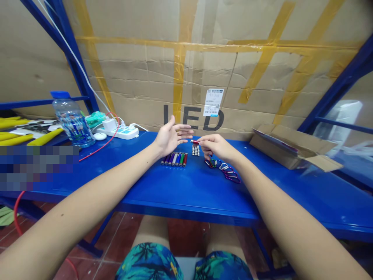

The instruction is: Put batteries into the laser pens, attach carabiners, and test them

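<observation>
Between the thumb and fingers of my right hand [215, 147] is a small red metal tube [195, 142], which looks like a mini flashlight. My left hand [172, 137] hovers to its left, palm turned inward and fingers spread, with nothing in it. Just below my left hand lies a row of mini flashlights [174, 160] in purple, blue, silver, green and red. Small silver button cells [195, 151] sit in short columns under the red tube. Coloured carabiners [223, 166] lie in a curved line beneath my right wrist.
A blue table [186, 190] carries everything. An open cardboard box [291, 149] stands at the right. On the left are a water bottle [72, 120], a white power strip [124, 131] and a red cable [100, 147]. A large taped carton [140, 77] rises behind.
</observation>
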